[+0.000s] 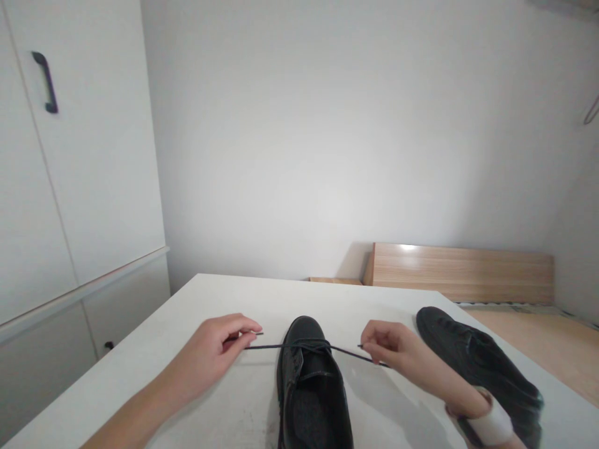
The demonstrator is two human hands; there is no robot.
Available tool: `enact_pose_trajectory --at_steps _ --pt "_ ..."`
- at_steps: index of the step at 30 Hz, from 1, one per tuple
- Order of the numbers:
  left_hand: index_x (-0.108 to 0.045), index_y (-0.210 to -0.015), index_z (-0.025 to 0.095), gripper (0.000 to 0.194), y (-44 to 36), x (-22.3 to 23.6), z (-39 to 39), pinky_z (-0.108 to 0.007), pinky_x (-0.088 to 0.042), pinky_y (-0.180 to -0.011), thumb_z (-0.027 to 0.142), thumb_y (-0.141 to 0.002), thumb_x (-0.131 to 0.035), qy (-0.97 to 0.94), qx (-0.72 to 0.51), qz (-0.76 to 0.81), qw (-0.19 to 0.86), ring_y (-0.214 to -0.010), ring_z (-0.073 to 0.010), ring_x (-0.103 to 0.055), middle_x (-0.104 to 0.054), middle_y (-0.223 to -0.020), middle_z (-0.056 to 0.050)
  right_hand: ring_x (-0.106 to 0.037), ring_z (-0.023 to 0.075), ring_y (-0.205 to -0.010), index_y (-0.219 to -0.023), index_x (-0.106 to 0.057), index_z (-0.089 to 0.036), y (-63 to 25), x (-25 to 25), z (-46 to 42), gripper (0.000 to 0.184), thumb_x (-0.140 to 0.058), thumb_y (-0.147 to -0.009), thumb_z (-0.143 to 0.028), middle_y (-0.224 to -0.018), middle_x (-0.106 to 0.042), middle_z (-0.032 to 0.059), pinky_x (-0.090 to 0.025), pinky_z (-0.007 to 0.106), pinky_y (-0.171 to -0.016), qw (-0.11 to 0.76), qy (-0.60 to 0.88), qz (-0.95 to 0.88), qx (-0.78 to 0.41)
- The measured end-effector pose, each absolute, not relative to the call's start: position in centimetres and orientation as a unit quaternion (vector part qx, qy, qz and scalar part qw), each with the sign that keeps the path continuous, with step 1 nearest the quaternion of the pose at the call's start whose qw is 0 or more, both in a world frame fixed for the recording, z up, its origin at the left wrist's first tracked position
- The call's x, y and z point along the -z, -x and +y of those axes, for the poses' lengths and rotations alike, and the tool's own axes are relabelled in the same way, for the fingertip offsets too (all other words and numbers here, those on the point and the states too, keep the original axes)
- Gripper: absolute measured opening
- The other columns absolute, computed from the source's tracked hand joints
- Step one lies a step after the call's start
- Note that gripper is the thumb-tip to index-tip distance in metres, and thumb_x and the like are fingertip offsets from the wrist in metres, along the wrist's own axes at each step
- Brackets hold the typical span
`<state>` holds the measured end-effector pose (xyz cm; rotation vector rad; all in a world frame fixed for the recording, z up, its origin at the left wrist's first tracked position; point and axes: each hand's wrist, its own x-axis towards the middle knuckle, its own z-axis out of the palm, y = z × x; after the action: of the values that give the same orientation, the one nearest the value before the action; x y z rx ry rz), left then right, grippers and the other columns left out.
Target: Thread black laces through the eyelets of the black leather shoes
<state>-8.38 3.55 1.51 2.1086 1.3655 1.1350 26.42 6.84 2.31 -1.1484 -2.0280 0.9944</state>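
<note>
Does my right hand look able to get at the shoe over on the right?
Probably yes: the right hand is close to the right-hand shoe with nothing visible between them, though it would likely have to release the lace first.

White table (pixel 374 305), 2 shoes (pixel 305 328) (pixel 472 352) (both black), apart

Black low-cut leather-look shoe (pixel 313 368), rounded toe, upright on white table (pixel 224 424) in front of me. Toe to 12 o'clock, foot opening toward my 6 o'clock, heel cut off from view. Dark insole showing inside. Thin black lace (pixel 264 347) threaded across front of opening, both lengths drawn straight: one toward 9 o'clock into my left hand (pixel 223 340), other sloping between 3 and 4 o'clock to my right hand (pixel 388 342). Short tip poking out of each grip.
</note>
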Motion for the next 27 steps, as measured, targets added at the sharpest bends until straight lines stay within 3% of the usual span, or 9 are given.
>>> enact_pose_trajectory --at_steps 4,10,17,23,27 --pt "-0.073 -0.089 0.021 0.023 5.6 0.4 3.1 -0.023 -0.047 -0.067 0.026 -0.094 -0.052 -0.805 -0.362 0.44 0.166 -0.073 -0.0162 -0.067 -0.074 -0.082 -0.003 -0.051 0.0142 -0.065 -0.079 -0.065 -0.017 -24.0 -1.1 6.0 0.017 -0.058 -0.088 -0.029 -0.07 -0.061 0.0005 -0.038 0.026 -0.06 0.247 0.423 -0.811 -0.32" --pt "-0.07 -0.089 0.017 0.02 3.7 1.9 2.8 -0.02 -0.046 -0.061 0.014 -0.091 -0.05 -0.817 -0.364 0.432 0.113 -0.065 -0.0132 -0.062 -0.069 -0.077 -0.003 -0.051 0.0147 -0.068 -0.08 -0.062 -0.018 -23.4 -0.8 5.8 0.016 -0.056 -0.092 -0.028 -0.072 -0.058 -0.0006 -0.039 0.026 -0.061 0.268 0.418 -0.82 -0.284" --pt "-0.07 -0.092 0.016 0.019 3.1 2.3 2.6 -0.023 -0.046 -0.061 0.013 -0.092 -0.051 -0.823 -0.358 0.43 0.096 -0.064 -0.014 -0.06 -0.067 -0.077 -0.003 -0.054 0.0162 -0.069 -0.081 -0.059 -0.019 -22.6 -0.7 5.5 0.015 -0.053 -0.093 -0.025 -0.075 -0.06 0.0011 -0.042 0.028 -0.062 0.289 0.397 -0.829 -0.268" --pt "-0.074 -0.089 0.019 0.019 2.8 2.2 2.4 -0.031 -0.051 -0.078 0.012 -0.092 -0.057 -0.798 -0.436 0.412 0.051 -0.091 -0.0216 -0.064 -0.068 -0.093 -0.008 -0.06 0.0212 -0.087 -0.08 -0.066 -0.019 -22.1 -0.7 5.3 0.016 -0.056 -0.093 -0.02 -0.09 -0.06 0.0064 -0.047 0.034 -0.079 0.329 0.372 -0.853 -0.159" --pt "-0.074 -0.092 0.019 0.02 2.6 2.3 2.4 -0.028 -0.052 -0.074 0.011 -0.093 -0.056 -0.793 -0.427 0.423 0.101 -0.082 -0.0189 -0.067 -0.071 -0.085 -0.005 -0.061 0.0187 -0.072 -0.08 -0.07 -0.019 -22.2 -0.8 5.2 0.019 -0.056 -0.093 -0.019 -0.078 -0.064 0.0045 -0.047 0.03 -0.066 0.295 0.377 -0.859 -0.179"
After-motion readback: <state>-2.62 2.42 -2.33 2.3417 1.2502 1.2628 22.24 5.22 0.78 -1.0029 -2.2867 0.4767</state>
